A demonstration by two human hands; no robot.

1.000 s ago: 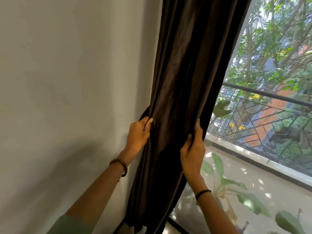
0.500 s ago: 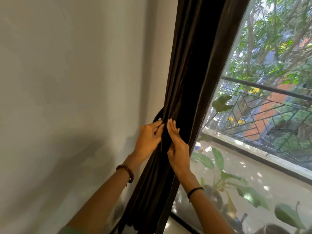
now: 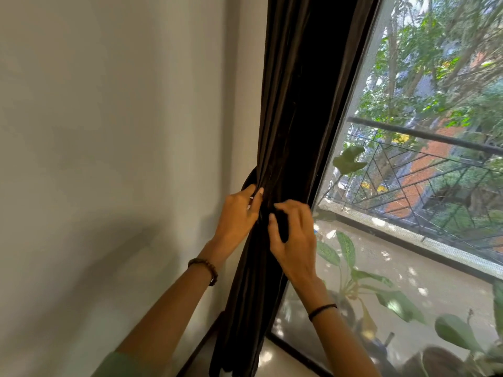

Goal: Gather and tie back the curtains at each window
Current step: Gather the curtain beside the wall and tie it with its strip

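Two hands are at work at mid-frame, and by my reckoning the job at this window is a little over half done. Nearest, at the bottom left, is one green sleeve (image 3: 117, 365). Above it are two wrist ornaments, one beaded bracelet (image 3: 206, 269) on the left wrist and one thin black wristband (image 3: 322, 311) on the right.

The left hand (image 3: 238, 216) has its fingers curled, pinching the left edge of the curtain (image 3: 288, 118). The right hand (image 3: 295, 240), just beside it, has thumb and fingers clamped on a dark fold at the front. It may be the end of a tie, but it is the same colour as the cloth, so I cannot tell.

One curtain shows, dark brown, already drawn into a narrow column. It runs from the top centre of the frame down to the bottom centre, between the wall (image 3: 109, 131) on the left and the window (image 3: 296, 352) on the right. One dark band (image 3: 250, 177) curves out from behind its left edge, just above the left hand.

So the gathering looks finished. The fastening seems to be under way and I see no closed tie yet. Any other windows lie outside my view.

Beyond the glass at the right are several leafy plants (image 3: 345, 248), one metal railing (image 3: 424, 134), and trees (image 3: 435, 50) farthest off at the upper right.
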